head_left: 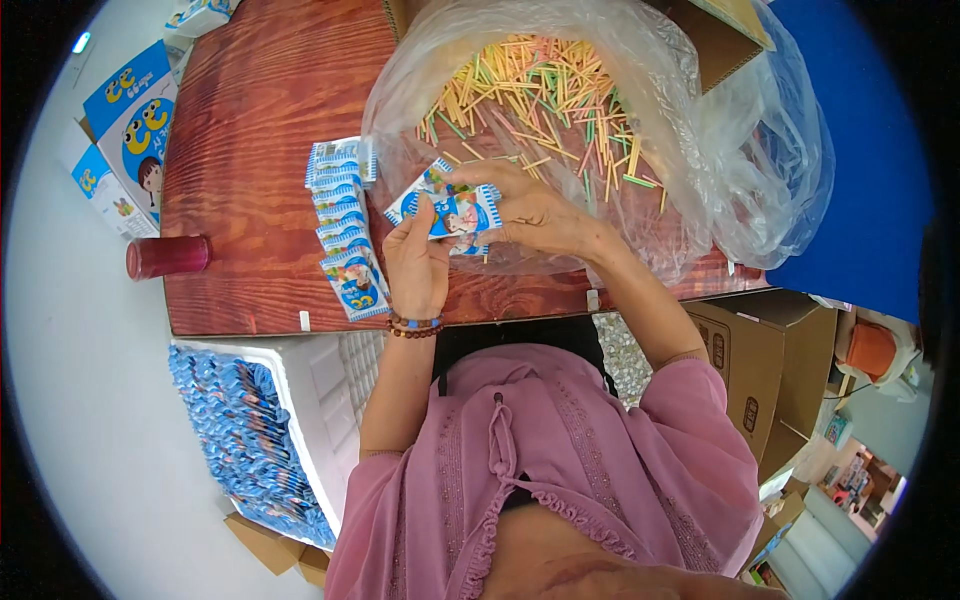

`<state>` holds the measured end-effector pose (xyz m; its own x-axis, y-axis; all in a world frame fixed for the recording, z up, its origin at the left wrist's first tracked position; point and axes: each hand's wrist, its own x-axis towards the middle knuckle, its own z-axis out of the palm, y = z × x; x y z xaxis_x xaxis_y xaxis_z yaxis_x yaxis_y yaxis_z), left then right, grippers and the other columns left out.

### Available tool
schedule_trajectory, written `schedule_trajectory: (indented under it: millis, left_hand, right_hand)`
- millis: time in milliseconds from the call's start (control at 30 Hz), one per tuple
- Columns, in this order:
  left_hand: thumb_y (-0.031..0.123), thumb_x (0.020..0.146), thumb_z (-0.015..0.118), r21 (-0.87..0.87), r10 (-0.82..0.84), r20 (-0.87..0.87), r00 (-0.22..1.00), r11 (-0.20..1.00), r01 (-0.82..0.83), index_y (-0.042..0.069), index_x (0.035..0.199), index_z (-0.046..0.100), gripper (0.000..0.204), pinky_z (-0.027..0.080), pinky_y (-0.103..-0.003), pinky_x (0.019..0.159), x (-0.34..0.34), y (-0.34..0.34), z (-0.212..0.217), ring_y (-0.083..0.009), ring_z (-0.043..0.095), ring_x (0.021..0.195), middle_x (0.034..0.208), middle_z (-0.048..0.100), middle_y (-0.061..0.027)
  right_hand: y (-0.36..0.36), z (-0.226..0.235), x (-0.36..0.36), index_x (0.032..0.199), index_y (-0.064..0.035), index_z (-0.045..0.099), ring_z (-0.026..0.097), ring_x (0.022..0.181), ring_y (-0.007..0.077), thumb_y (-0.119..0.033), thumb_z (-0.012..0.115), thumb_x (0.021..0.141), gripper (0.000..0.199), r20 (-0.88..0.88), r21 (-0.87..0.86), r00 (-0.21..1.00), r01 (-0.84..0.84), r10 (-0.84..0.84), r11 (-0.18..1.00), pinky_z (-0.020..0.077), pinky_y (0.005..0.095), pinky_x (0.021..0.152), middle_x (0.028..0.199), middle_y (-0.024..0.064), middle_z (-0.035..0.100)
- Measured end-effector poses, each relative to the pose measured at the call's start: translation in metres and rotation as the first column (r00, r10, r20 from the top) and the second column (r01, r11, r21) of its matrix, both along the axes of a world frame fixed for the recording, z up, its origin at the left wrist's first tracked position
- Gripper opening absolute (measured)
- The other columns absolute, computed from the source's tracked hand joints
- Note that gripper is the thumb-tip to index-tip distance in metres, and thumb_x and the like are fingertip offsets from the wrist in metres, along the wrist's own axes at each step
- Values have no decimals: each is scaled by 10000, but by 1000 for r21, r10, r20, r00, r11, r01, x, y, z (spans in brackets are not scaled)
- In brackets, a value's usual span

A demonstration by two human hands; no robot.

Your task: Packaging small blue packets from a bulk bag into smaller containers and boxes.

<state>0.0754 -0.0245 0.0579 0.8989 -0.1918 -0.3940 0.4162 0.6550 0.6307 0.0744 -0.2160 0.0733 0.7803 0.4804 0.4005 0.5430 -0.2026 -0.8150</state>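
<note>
Nearest the camera is a pink blouse [560, 470], with both bare forearms reaching away from it over a reddish wooden counter [250, 150]. The left hand [418, 262], with a bead bracelet [414, 326] at the wrist, and the right hand [530, 210] are closed together on a small blue and white packet [450, 208], fingers pinching its edges, held just above the counter's near edge. Just left of the hands, a row of matching packets [345, 225] lies overlapping on the counter. Beyond the hands, a large clear plastic bag [700, 150] is spread open, holding a heap of thin coloured sticks [540, 100]. At the counter's left edge lies a dark red cylinder [167, 256]. Farther left stands a blue and white printed box [135, 125]. Below the counter on the near left, a white tray [300, 400] holds many blue packets. Brown cardboard boxes [760, 370] stand on the near right.
</note>
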Motion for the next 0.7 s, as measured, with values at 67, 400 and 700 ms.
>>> schedule_trajectory:
  millis: [67,400,700]
  left_hand:
    - [176,935,619,18,14,12,1000,1000,-14,25,970,666,162,548,-318,711,-2,-7,-3,-146,658,798,934,690,-65]
    - [181,942,611,66,121,74,990,990,-126,26,934,668,165,523,-299,700,2,0,-9,-127,653,811,923,691,-54]
    - [158,963,570,8,115,78,990,993,-116,-18,971,655,196,546,-332,747,-7,-2,-6,-152,655,859,975,681,-71]
  right_hand:
    - [-5,-5,-1,982,-110,734,399,1317,313,-228,689,828,200,-38,24,999,30,-29,999,302,453,1080,1378,97,499]
    - [-80,-3,49,1100,-36,670,566,1145,255,-169,589,908,248,-138,-68,815,559,-563,826,430,373,981,1204,115,622]
    - [-176,-10,117,1298,-160,546,538,1151,329,-251,465,945,374,427,-803,669,590,-608,86,425,428,952,1289,104,569]
